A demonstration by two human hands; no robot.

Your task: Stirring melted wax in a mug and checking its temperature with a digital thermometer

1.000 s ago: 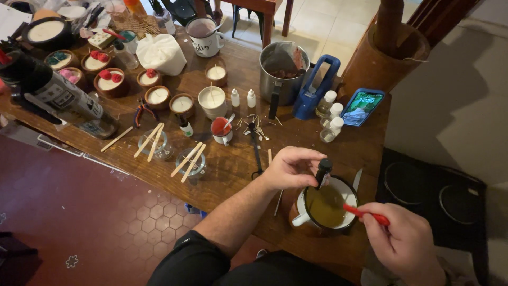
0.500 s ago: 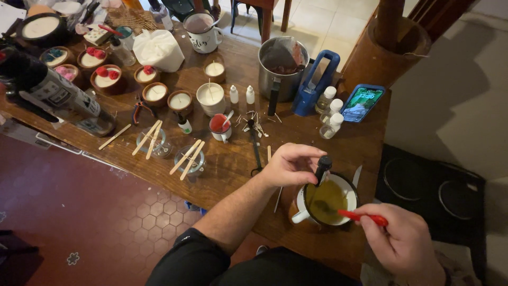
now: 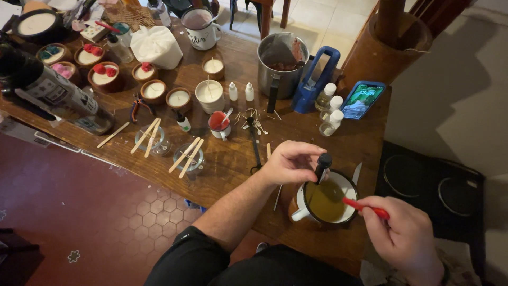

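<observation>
Little change since a second ago: left hand (image 3: 290, 161) still pinches the black-capped dropper (image 3: 322, 165) over the white enamel mug of yellow-olive liquid (image 3: 324, 201) at lower right on the wooden tabletop (image 3: 233, 159), right hand (image 3: 407, 238) still grips the red stirrer (image 3: 365, 207) dipped in it.

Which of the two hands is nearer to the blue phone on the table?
The left hand, holding a black dropper over the mug, is nearer to the blue phone. The right hand is lower, farther from it, holding a red stirrer.
</observation>
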